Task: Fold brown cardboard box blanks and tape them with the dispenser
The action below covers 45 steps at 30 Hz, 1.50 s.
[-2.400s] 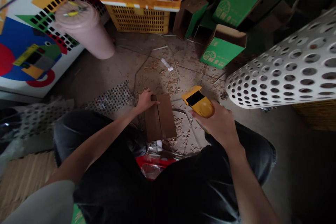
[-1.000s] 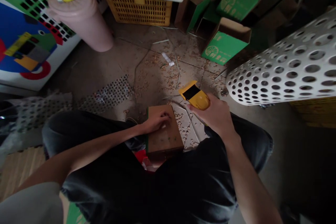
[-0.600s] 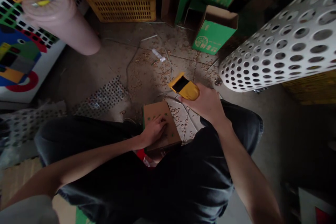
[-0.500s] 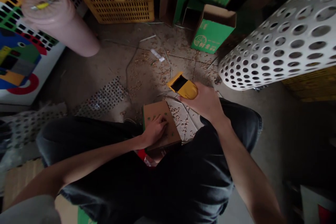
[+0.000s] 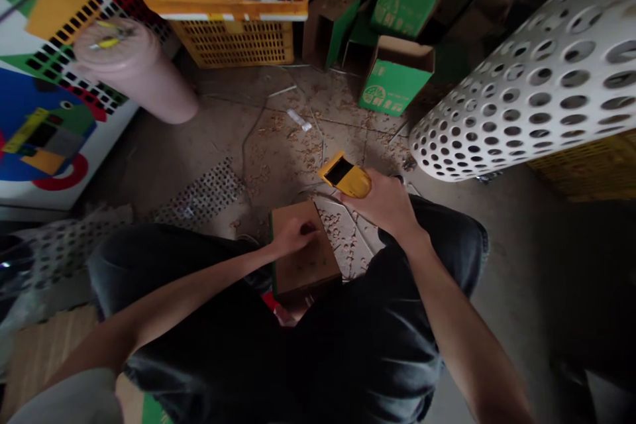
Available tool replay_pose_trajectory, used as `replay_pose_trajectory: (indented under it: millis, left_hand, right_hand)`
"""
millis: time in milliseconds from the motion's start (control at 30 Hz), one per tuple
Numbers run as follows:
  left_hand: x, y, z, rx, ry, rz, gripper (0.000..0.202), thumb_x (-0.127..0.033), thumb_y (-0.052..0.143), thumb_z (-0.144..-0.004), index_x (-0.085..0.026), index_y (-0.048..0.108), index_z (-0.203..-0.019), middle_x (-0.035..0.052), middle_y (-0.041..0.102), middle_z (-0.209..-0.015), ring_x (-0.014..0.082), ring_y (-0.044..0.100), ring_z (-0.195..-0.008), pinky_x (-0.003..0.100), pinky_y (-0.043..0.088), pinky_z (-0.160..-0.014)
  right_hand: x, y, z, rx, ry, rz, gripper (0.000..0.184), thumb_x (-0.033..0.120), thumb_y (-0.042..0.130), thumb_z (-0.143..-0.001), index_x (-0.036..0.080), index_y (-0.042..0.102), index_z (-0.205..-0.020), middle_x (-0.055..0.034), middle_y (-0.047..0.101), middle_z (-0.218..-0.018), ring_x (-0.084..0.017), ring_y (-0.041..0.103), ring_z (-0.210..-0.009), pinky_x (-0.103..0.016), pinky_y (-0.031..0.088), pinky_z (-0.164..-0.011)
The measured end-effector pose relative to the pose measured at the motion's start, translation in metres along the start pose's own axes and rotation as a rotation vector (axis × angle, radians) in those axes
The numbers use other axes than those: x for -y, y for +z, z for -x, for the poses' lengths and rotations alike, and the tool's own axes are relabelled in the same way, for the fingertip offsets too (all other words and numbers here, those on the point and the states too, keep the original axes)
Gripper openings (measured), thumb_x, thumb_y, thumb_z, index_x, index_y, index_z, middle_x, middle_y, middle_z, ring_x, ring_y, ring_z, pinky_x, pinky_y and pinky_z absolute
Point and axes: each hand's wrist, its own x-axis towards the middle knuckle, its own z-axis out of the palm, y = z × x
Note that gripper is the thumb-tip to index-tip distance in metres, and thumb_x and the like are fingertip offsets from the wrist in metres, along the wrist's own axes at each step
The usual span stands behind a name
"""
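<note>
A brown cardboard box (image 5: 308, 265) with green edges and small marks on its top stands between my knees. My left hand (image 5: 293, 236) is on top of this box, toward its far side. Its fingers are curled in, and whatever they may hold is hidden. To the right of the box, my right hand (image 5: 387, 202) is wrapped round a yellow hand tool (image 5: 350, 179) with a dark recess in its front. The tool is held above the floor, apart from the box, and its exact kind does not show.
Small brown scraps (image 5: 308, 146) litter the floor ahead. Green cartons (image 5: 395, 86) and a yellow crate (image 5: 238, 43) stand at the back. A white perforated cylinder (image 5: 477, 122) leans at the right, a pink tumbler (image 5: 149, 79) stands left, and a perforated sheet (image 5: 203, 192) lies nearby.
My left hand has shifted toward the far side of the box top and its fingers have curled in. My right hand keeps the yellow tool in nearly the same place. The view has tilted slightly.
</note>
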Motion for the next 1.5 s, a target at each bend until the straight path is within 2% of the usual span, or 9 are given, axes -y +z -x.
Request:
replay_pose_trajectory:
  millis: [167,267,367,600,767,900,1033,1167,1500]
  left_hand:
    - [-0.007,-0.014,-0.003,-0.032,-0.130,0.227,0.030,-0.045,0.082,-0.076,-0.017,0.079,-0.086,0.0046,0.076,-0.073,0.0174,0.067,-0.066,0.028,0.051,-0.064]
    - [-0.014,-0.020,-0.002,-0.061,-0.244,0.463,0.042,-0.048,0.090,-0.067,-0.016,0.081,-0.093,0.0057,0.078,-0.081,0.0168,0.068,-0.070,0.030,0.055,-0.070]
    - [-0.020,-0.025,-0.003,-0.041,-0.267,0.593,0.050,-0.053,0.093,-0.063,-0.014,0.080,-0.091,0.0047,0.077,-0.079,0.0139,0.066,-0.069,0.028,0.054,-0.072]
    - [-0.027,-0.030,-0.005,0.007,-0.163,0.560,0.054,-0.066,0.085,-0.067,-0.014,0.074,-0.077,0.0025,0.072,-0.068,0.0123,0.063,-0.059,0.024,0.049,-0.060]
    - [-0.025,-0.032,-0.001,-0.051,-0.059,0.631,0.047,-0.061,0.083,-0.074,-0.014,0.075,-0.080,0.0022,0.072,-0.071,0.0124,0.065,-0.062,0.025,0.052,-0.065]
    - [-0.026,-0.038,0.001,-0.088,-0.062,0.695,0.049,-0.058,0.086,-0.071,-0.013,0.077,-0.087,0.0046,0.075,-0.077,0.0143,0.068,-0.067,0.028,0.055,-0.070]
    - [-0.034,-0.043,0.002,-0.032,-0.113,0.736,0.053,-0.058,0.089,-0.067,-0.012,0.072,-0.090,0.0061,0.076,-0.072,0.0190,0.073,-0.066,0.031,0.058,-0.069]
    - [-0.042,-0.048,0.003,0.032,-0.106,0.771,0.054,-0.058,0.089,-0.067,-0.014,0.065,-0.086,0.0106,0.079,-0.080,0.0243,0.078,-0.074,0.037,0.060,-0.074]
    - [-0.043,-0.053,0.000,-0.082,0.007,0.636,0.047,-0.058,0.085,-0.073,-0.014,0.074,-0.087,0.0065,0.078,-0.082,0.0172,0.071,-0.074,0.031,0.055,-0.078]
  right_hand:
    - [-0.007,0.001,-0.001,-0.019,0.013,-0.016,0.047,0.063,0.074,-0.077,0.024,0.068,-0.102,-0.0093,0.075,-0.087,-0.031,0.073,-0.084,-0.035,0.048,-0.068]
    - [-0.010,0.004,-0.002,-0.022,0.001,-0.023,0.048,0.065,0.073,-0.077,0.024,0.068,-0.101,-0.0094,0.076,-0.087,-0.031,0.073,-0.085,-0.034,0.047,-0.067]
    - [-0.008,0.004,-0.003,-0.006,-0.003,-0.027,0.049,0.066,0.071,-0.077,0.024,0.068,-0.102,-0.0094,0.076,-0.088,-0.031,0.073,-0.086,-0.033,0.046,-0.066]
    - [-0.001,0.003,-0.004,-0.008,-0.012,0.000,0.049,0.065,0.071,-0.078,0.024,0.068,-0.103,-0.0092,0.076,-0.089,-0.030,0.073,-0.084,-0.032,0.043,-0.065]
    - [0.000,0.001,-0.004,0.007,-0.013,0.031,0.047,0.065,0.070,-0.080,0.024,0.067,-0.103,-0.0087,0.076,-0.087,-0.031,0.073,-0.083,-0.032,0.042,-0.064]
    - [0.000,0.000,-0.004,0.009,-0.005,0.033,0.044,0.062,0.070,-0.081,0.024,0.068,-0.102,-0.0085,0.076,-0.084,-0.030,0.073,-0.082,-0.032,0.042,-0.064]
    - [-0.001,0.003,-0.004,0.004,-0.021,-0.010,0.048,0.065,0.070,-0.080,0.024,0.067,-0.104,-0.0083,0.076,-0.086,-0.030,0.073,-0.083,-0.032,0.042,-0.064]
    - [-0.002,0.007,-0.006,-0.009,-0.040,-0.010,0.050,0.066,0.071,-0.078,0.024,0.067,-0.104,-0.0082,0.076,-0.088,-0.031,0.073,-0.085,-0.032,0.041,-0.064]
    - [0.007,0.003,-0.007,0.019,-0.037,0.028,0.048,0.066,0.070,-0.079,0.024,0.067,-0.103,-0.0081,0.075,-0.085,-0.031,0.072,-0.081,-0.032,0.038,-0.062]
